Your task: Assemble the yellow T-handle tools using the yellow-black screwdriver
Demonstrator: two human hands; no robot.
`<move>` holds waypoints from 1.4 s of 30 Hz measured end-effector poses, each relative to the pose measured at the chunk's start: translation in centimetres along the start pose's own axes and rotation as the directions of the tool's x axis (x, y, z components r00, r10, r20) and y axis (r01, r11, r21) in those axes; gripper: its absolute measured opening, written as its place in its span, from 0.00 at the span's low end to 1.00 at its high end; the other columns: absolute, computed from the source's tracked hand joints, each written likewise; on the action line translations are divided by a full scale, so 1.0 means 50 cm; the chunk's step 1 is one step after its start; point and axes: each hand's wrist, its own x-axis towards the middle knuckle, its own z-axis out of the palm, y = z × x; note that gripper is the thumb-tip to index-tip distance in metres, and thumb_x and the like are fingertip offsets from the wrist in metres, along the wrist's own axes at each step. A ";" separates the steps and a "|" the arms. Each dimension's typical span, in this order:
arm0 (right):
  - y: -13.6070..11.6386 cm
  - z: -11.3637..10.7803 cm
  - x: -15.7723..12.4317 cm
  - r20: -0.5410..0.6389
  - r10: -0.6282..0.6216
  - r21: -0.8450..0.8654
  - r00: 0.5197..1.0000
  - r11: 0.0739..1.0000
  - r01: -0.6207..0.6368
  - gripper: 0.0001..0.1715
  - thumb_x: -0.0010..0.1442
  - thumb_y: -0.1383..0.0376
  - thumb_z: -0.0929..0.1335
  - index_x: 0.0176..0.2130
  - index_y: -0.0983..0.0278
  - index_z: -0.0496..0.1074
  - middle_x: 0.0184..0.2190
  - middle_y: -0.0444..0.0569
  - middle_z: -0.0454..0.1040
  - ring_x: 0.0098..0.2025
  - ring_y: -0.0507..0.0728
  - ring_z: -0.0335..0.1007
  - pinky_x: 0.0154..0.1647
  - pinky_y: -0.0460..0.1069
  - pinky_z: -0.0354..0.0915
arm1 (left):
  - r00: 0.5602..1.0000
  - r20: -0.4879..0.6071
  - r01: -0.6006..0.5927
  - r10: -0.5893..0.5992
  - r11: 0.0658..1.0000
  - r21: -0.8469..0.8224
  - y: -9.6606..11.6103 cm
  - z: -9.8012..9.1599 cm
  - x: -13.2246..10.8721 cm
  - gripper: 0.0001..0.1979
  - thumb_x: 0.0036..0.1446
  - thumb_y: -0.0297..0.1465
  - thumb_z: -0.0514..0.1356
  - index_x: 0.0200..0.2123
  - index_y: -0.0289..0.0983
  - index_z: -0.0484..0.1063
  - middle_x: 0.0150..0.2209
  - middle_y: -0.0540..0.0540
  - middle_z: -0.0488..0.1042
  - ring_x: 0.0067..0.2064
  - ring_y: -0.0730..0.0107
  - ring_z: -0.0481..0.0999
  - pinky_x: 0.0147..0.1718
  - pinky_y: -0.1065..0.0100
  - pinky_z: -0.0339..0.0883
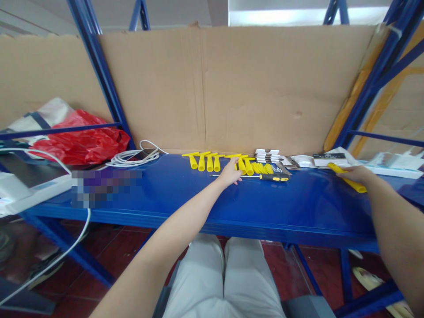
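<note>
My left hand (229, 174) reaches over the middle of the blue table, its fingers curled around a yellow T-shaped piece (234, 155) that they partly cover. Several similar yellow T-shaped pieces (209, 162) with hollow round ends lie in a row on either side of it. A screwdriver (274, 177) with a black and yellow handle lies just in front, its shaft passing by my left fingers. Beside it are small flat yellow pieces (262, 168) in an overlapping row. Off to the right, my right hand (359, 173) is closed around a yellow tubular handle (353, 183), held at a slant over the table.
The blue table (185, 198) backs onto a cardboard panel (251, 88). Small white-and-black stacked packs (266, 155) and a black-and-white box (329, 159) sit along the back. On the left are a coiled white cable (132, 157), a red plastic bag (84, 139) and a power strip (43, 194).
</note>
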 end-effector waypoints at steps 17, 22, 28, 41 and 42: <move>-0.108 0.003 -0.092 0.076 0.085 0.041 0.993 0.995 -0.089 0.32 0.63 0.68 0.55 0.64 0.70 0.59 0.65 0.73 0.52 0.67 0.75 0.46 0.53 0.71 0.56 | 1.000 0.015 -0.020 0.020 1.000 0.006 0.000 -0.002 -0.001 0.33 0.53 0.19 0.53 0.63 0.40 0.57 0.66 0.37 0.58 0.28 0.80 0.78 0.15 0.80 0.63; -0.096 0.003 -0.092 0.070 0.064 0.029 0.995 0.997 -0.066 0.31 0.63 0.69 0.56 0.64 0.66 0.60 0.65 0.71 0.54 0.67 0.72 0.50 0.57 0.70 0.53 | 1.000 0.009 -0.013 0.013 1.000 0.017 0.005 -0.003 -0.004 0.34 0.53 0.19 0.53 0.63 0.40 0.58 0.65 0.38 0.59 0.29 0.79 0.79 0.15 0.81 0.63; -0.121 -0.021 -0.103 0.031 0.020 -0.013 0.999 1.000 -0.019 0.31 0.64 0.69 0.54 0.63 0.75 0.60 0.65 0.71 0.55 0.66 0.72 0.51 0.62 0.67 0.51 | 0.999 0.029 -0.042 0.040 0.997 0.067 -0.006 -0.004 0.005 0.29 0.53 0.19 0.53 0.59 0.38 0.64 0.63 0.38 0.64 0.30 0.77 0.78 0.19 0.78 0.68; -0.347 -0.128 -0.148 -0.268 -0.106 0.338 0.957 0.920 0.197 0.24 0.62 0.63 0.59 0.50 0.68 0.76 0.48 0.62 0.75 0.54 0.66 0.70 0.52 0.54 0.65 | 0.962 -0.202 -0.072 0.182 0.887 0.456 -0.025 -0.040 0.023 0.18 0.54 0.20 0.55 0.45 0.36 0.78 0.49 0.41 0.78 0.54 0.60 0.74 0.55 0.63 0.65; -0.360 -0.125 -0.152 -0.292 -0.112 0.373 0.950 0.901 0.221 0.23 0.62 0.64 0.60 0.49 0.68 0.76 0.47 0.61 0.76 0.53 0.65 0.71 0.51 0.54 0.65 | 0.956 -0.244 -0.025 0.161 0.878 0.478 -0.026 -0.046 0.022 0.18 0.55 0.21 0.55 0.46 0.36 0.78 0.50 0.41 0.77 0.55 0.57 0.72 0.56 0.61 0.64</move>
